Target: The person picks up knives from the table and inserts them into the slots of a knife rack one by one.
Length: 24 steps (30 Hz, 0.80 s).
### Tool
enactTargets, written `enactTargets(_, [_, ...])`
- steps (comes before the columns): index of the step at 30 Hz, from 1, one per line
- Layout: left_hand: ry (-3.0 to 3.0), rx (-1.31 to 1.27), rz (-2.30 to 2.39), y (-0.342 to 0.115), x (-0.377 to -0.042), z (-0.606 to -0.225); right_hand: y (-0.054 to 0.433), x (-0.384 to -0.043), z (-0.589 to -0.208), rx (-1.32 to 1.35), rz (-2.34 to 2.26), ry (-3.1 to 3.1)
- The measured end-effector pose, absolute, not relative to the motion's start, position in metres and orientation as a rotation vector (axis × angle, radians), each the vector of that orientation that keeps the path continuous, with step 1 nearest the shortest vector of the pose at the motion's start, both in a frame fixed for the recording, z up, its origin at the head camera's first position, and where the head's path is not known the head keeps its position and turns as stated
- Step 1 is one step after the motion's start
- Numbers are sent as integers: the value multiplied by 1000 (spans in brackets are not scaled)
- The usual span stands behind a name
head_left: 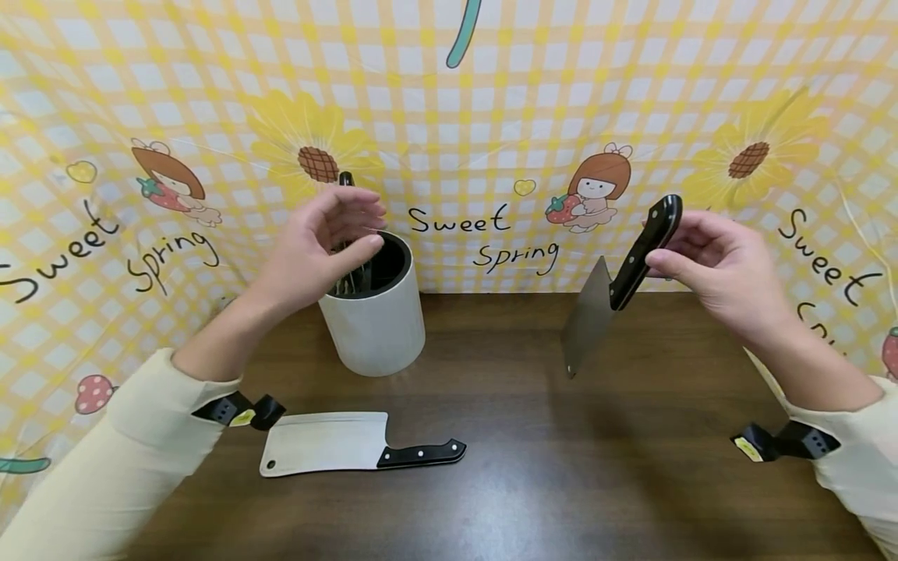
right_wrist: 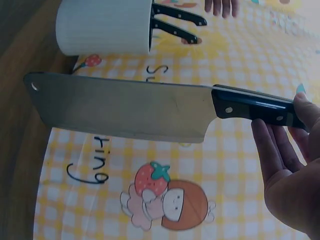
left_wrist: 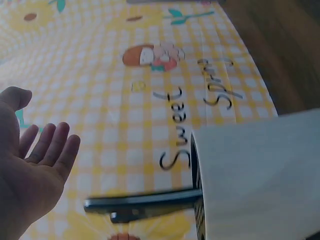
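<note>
My right hand pinches the black riveted handle of a cleaver between thumb and fingers. Its broad blade hangs down and to the left over the table; the right wrist view shows the whole blade with a hole near its far corner. Beside the mouth of a white round knife holder, my left hand has its fingers loosely bent and holds nothing. Two black knife handles stick out of the holder, apart from the left hand in the left wrist view.
A second cleaver lies flat on the dark wooden table in front of the holder, its black handle pointing right. Behind the table hangs a yellow checked cloth printed with flowers and words, continuing along both sides.
</note>
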<state>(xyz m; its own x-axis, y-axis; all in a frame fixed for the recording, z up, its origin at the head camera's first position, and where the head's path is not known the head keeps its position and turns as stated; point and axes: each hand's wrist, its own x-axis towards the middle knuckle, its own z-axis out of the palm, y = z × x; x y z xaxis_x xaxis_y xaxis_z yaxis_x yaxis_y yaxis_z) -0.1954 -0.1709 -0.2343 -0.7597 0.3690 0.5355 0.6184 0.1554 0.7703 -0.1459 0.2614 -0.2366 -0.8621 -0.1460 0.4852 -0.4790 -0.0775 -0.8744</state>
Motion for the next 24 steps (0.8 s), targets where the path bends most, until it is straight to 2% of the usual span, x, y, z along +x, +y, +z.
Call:
enactTargets(12, [-2283, -1175, -1575, -128, -184, -236, 227, -147, -230, 698, 1987, -2011])
enactTargets(24, [-2368, -1202, -1613, -97, -182, -241, 195, -152, -228, 777, 1951, -2053])
